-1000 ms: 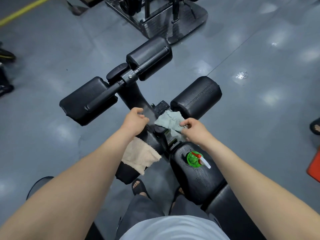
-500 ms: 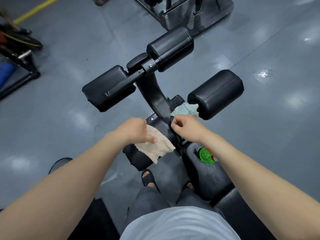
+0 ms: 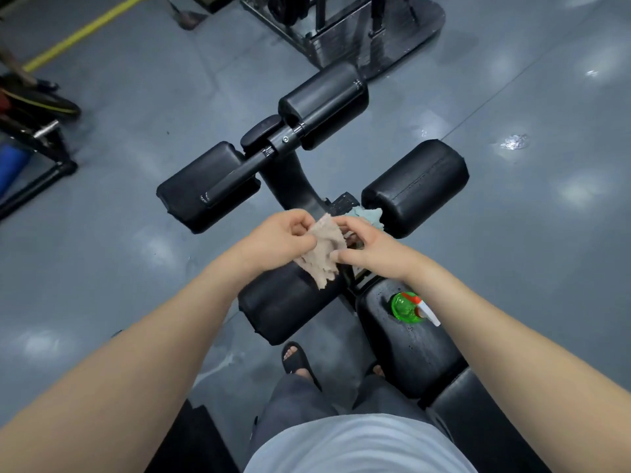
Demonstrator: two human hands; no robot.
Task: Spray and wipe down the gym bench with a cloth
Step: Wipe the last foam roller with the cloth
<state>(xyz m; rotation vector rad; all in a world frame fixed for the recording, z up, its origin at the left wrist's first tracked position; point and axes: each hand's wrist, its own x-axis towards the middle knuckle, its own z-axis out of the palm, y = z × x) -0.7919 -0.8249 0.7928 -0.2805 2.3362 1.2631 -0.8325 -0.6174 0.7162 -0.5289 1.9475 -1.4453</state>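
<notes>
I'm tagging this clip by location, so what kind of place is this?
Most likely a gym: a black padded bench with roller pads, what looks like a weight machine behind it, and a grey floor with a yellow line.

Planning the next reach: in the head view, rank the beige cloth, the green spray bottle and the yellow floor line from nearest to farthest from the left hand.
1. beige cloth: pinched by the left hand.
2. green spray bottle: to the right, standing on the bench pad.
3. yellow floor line: far away, upper left.
</notes>
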